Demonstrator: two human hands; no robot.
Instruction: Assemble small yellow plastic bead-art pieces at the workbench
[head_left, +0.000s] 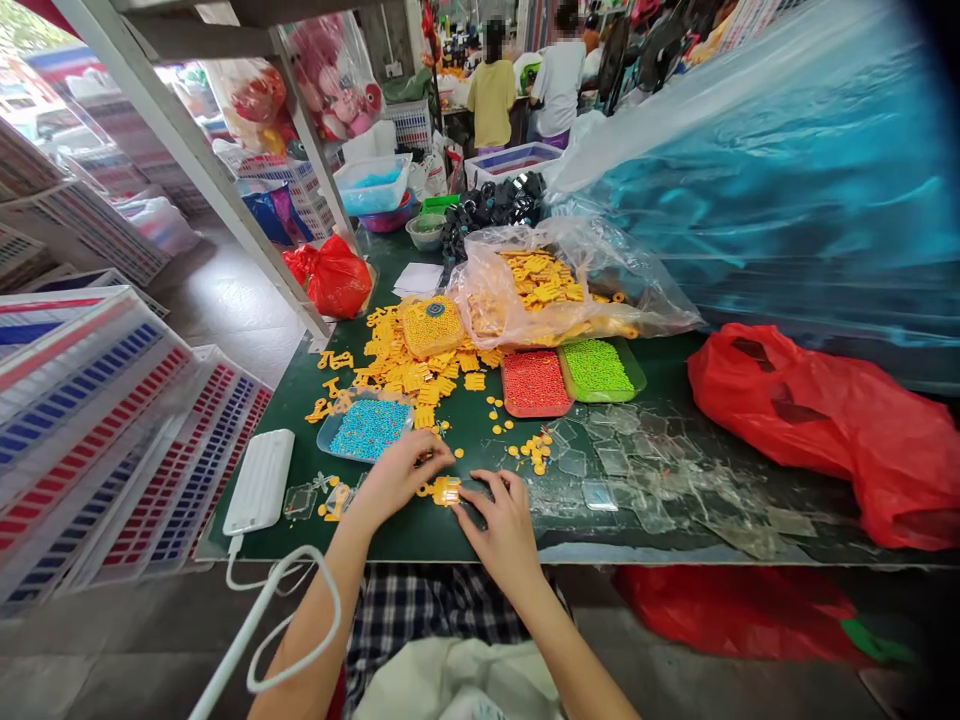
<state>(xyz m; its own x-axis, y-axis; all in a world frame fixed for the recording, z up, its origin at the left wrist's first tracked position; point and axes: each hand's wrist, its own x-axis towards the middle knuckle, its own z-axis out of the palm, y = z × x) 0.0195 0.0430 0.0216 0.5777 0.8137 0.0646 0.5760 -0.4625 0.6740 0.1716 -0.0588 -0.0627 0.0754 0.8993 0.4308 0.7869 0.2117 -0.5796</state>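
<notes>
Between two bare hands, a small, flat piece of yellow-orange moulded plastic [446, 491] is positioned on a dark green table [420, 535]. The left hand [401, 478] is curved over the piece from the left, and the right hand [499, 525] is arched at its right with the fingers spread; neither hand is clenched, but whether the piece is pinched or only touched cannot be told. It is judged light, stiff and perhaps brittle, best taken by its edges. Beyond it, loose yellow plastic pieces [424, 375] are heaped beside a shallow tray of tiny blue beads [367, 428], a red tray of beads [535, 383] and a green tray of beads [596, 367]. Clear plastic offcuts [637, 480] are scattered to the right
</notes>
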